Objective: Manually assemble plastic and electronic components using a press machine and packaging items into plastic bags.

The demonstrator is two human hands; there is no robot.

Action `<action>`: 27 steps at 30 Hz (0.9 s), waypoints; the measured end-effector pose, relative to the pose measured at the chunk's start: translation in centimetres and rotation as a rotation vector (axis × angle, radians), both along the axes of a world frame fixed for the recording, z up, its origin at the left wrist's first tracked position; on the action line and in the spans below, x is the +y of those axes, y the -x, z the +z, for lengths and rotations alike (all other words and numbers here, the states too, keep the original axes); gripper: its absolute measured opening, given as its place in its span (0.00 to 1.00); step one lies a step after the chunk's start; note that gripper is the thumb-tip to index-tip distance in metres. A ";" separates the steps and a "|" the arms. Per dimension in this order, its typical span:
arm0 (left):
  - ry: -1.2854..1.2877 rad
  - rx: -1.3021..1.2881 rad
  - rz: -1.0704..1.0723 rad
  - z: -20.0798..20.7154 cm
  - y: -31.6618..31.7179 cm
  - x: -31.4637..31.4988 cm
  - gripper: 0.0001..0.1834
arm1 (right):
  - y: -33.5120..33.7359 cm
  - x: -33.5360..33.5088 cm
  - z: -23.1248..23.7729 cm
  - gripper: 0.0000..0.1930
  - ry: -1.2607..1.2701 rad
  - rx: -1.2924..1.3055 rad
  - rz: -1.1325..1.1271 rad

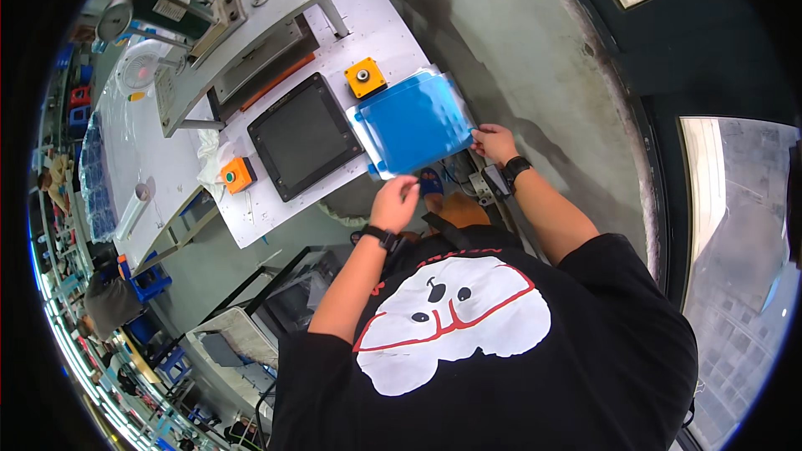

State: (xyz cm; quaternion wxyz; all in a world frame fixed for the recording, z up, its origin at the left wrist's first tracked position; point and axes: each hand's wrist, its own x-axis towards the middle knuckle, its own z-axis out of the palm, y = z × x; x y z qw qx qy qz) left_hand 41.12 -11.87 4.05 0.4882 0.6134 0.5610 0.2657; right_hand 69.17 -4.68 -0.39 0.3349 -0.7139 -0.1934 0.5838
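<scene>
The blue sheet (413,121) in clear film lies on the white table (376,29), just beside the dark square pad (305,135). The right hand (494,144) pinches the sheet's far corner. The left hand (394,202) hovers at its near edge, fingers curled, holding nothing. 2 orange button boxes (365,77) flank the pad.

White bench (380,38) with blue sheets (413,121), black pad (305,135).

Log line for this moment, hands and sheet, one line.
left hand: at near edge of blue sheet, grip unclear | right hand: pinching sheet's right corner | sheet: flat on white table, beside black square pad
</scene>
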 end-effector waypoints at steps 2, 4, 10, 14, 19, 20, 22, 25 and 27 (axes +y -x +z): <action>-0.040 -0.036 -0.081 2.3 -3.9 2.4 0.10 | -1.0 -0.4 -0.2 0.09 0.097 0.137 -0.102; -0.119 0.005 -0.133 3.1 -6.6 3.9 0.10 | -1.7 -0.8 0.5 0.08 0.106 0.299 -0.107; -0.281 0.022 -0.010 5.7 -9.5 5.7 0.14 | 0.1 -2.3 7.1 0.06 -0.060 0.531 0.040; -0.168 -0.006 0.105 8.8 -8.2 6.2 0.20 | 2.8 -2.0 10.7 0.07 -0.245 0.509 0.136; 0.026 -0.263 0.291 13.2 -4.8 4.7 0.15 | 6.3 -0.7 14.6 0.06 -0.465 0.341 0.469; 0.071 -0.384 0.355 13.7 -4.0 4.3 0.13 | 7.1 -0.4 15.6 0.06 -0.454 0.330 0.536; 0.008 -0.367 0.432 14.4 -1.7 3.5 0.11 | 9.0 0.0 18.5 0.06 -0.473 0.327 0.566; 0.245 -0.598 0.563 16.1 1.6 2.6 0.07 | 11.2 0.0 20.1 0.06 -0.517 0.224 0.654; 0.341 -0.799 0.580 17.4 4.6 2.5 0.06 | 11.5 -0.2 20.1 0.05 -0.518 0.339 0.556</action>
